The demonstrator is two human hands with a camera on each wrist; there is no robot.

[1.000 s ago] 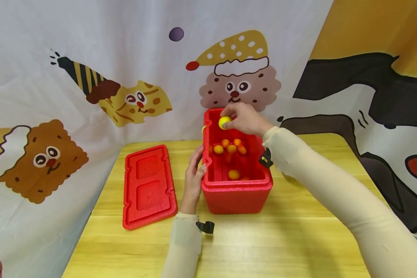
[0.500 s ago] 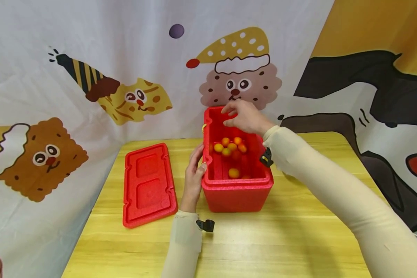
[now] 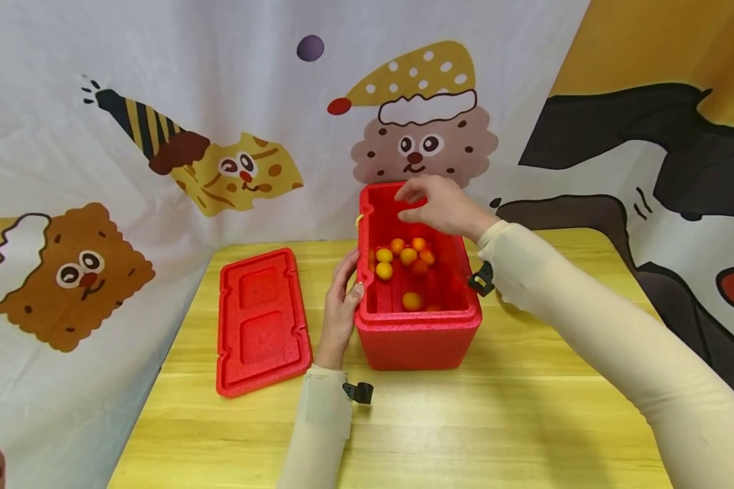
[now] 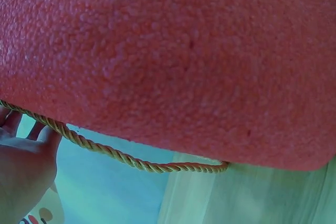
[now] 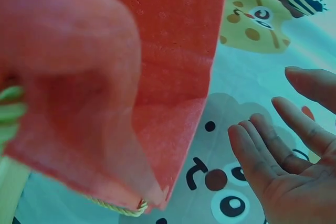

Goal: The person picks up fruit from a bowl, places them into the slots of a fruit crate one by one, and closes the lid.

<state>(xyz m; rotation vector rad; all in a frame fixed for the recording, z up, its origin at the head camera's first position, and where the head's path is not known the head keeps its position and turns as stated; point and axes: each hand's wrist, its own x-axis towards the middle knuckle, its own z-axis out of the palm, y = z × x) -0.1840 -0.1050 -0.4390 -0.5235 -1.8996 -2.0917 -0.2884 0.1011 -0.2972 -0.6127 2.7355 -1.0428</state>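
A red foam box (image 3: 417,346) stands on the table without its lid. Inside it lie several orange-yellow balls (image 3: 408,257), most grouped toward the back and one ball (image 3: 412,301) nearer the front. My right hand (image 3: 442,204) hovers over the box's back part, fingers spread and holding nothing; the right wrist view also shows the bare palm of this right hand (image 5: 294,171). Against the box's left side rests my left hand (image 3: 339,309), thumb at the rim and fingers along the outer wall. In the left wrist view its fingertips meet a twisted gold rope (image 4: 126,158).
The red lid (image 3: 264,322) lies left of the box on the wooden table (image 3: 416,435). A printed cloth (image 3: 318,136) with cartoon biscuits hangs close behind. A brown thing (image 3: 514,311), mostly hidden, sits beside the right sleeve.
My right hand held a yellow ball a second ago and has let it go; it dropped into the box and lies near the left wall. The right hand has shifted slightly right.
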